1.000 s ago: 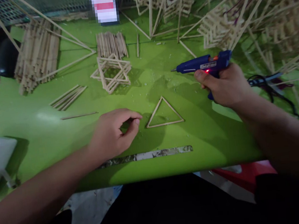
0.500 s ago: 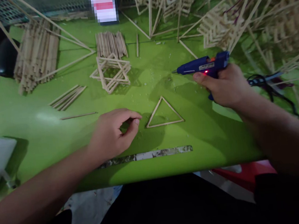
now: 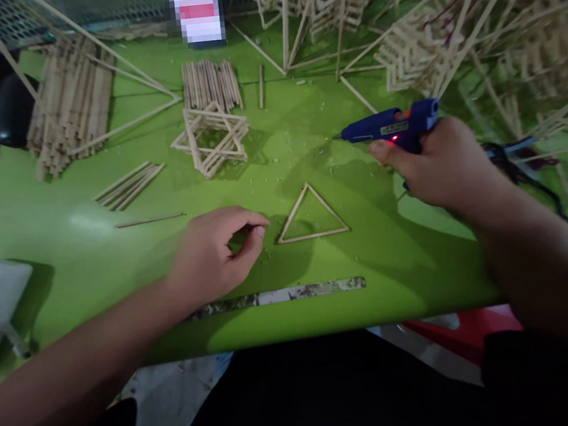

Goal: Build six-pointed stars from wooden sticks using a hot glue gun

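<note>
"What lies nearest the person?"

"A mottled flat strip [image 3: 312, 291], on the near side of the stick triangle [image 3: 311, 236], along the front of the green table [image 3: 400, 275]."

"And the triangle itself?"

"Flat on the table, one side toward the person. Just left of it is the left hand [image 3: 217, 253], thumb and forefinger tips pressed together in a loop."

"The right hand [image 3: 440, 168]?"

"Right of the triangle and a bit beyond, wrapped around a blue glue gun [image 3: 381, 125]. Its red light is lit and its nozzle points left, apart from the triangle."

"Farther off?"

"Well left of the triangle, a single thin stick [image 3: 151, 220], then a few loose sticks [image 3: 141, 186]. Beyond the triangle and leftward sits a star frame [image 3: 193, 141], with short sticks [image 3: 209, 86] bunched behind."

"And at the back?"

"Far beyond the triangle, zigzag frames [image 3: 410, 60] are piled to the right; thicker sticks [image 3: 72, 99] lie stacked to the left."
</note>
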### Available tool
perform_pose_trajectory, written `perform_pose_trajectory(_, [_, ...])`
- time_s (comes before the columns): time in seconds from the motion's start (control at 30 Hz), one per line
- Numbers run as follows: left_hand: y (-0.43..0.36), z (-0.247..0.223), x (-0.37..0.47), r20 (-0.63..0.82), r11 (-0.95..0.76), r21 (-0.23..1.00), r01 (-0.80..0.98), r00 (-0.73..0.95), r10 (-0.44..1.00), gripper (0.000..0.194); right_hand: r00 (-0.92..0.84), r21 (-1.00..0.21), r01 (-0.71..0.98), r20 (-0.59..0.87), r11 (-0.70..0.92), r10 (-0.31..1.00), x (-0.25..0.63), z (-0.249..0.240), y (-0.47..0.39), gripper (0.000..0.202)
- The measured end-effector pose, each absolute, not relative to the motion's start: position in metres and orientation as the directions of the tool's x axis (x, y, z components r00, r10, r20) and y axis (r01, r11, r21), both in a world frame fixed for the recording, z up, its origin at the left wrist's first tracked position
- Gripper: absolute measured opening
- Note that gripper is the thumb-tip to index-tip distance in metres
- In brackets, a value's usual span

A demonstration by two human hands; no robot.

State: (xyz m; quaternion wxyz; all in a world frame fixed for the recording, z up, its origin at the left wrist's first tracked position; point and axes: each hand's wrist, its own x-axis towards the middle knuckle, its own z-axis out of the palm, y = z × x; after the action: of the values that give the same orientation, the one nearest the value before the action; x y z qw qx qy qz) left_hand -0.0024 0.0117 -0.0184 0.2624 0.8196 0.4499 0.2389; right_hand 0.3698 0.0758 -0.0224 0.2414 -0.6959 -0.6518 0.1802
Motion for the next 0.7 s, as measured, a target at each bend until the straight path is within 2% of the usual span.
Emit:
perform_pose_trajectory(0.1, [0.0120, -0.0183, -0.0030, 0.160, -0.464, 0.648, 0.604, 0.488, 0.858, 0.019, 0.181, -0.453, 0.880, 0.040, -0.144, 0.983, 0.3669, -0.0188, 0.0747, 0.054])
perform_pose_trajectory(0.4, [0.0113, -0.0187, -0.0021, 0.170, -0.480, 0.630, 0.611, 0.494, 0.853, 0.018, 0.001, -0.616, 0.785, 0.100, 0.061, 0.995, 0.3658, -0.0262, 0.0682, 0.044])
perform_pose_trajectory(0.57, [0.0109, -0.0193, -0.0033, 0.152, -0.463, 0.639, 0.615, 0.489, 0.859, 0.019, 0.003, -0.614, 0.787, 0.092, 0.054, 0.996, 0.3643, -0.0247, 0.0669, 0.054])
perform_pose_trajectory(0.7, [0.0106, -0.0201, -0.0034, 0.159, -0.471, 0.635, 0.612, 0.494, 0.855, 0.018, 0.029, -0.578, 0.816, 0.066, 0.014, 0.997, 0.3626, -0.0244, 0.0671, 0.051])
